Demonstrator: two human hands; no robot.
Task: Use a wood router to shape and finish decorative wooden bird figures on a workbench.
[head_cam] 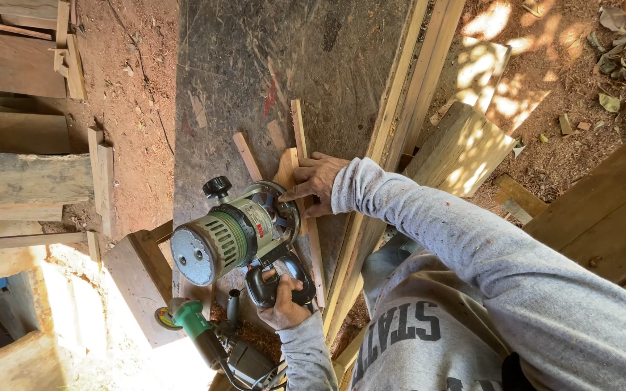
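Red dirt ground strewn with dry leaves and offcuts surrounds a dark, scuffed board that serves as the bench, running from the near edge far into the scene. Long pale planks lie along its right side, and weathered boards are stacked at the left.

On the bench sits a green and silver circular saw, its round motor housing toward the left and its blade guard toward the right. The right hand grips the saw's black rear handle at the near end – fingers curled tight around it. The left hand, reaching in from the right in a grey sleeve, presses flat on a small pale piece of wood just beyond the blade guard, fingers spread and the index finger pointing toward the saw.

2 thin wood strips lie on the bench just beyond that hand, angled away. Nearer, at the bench's near left corner, a green angle grinder with a black body rests beside a patch of sawdust – close to the right wrist.
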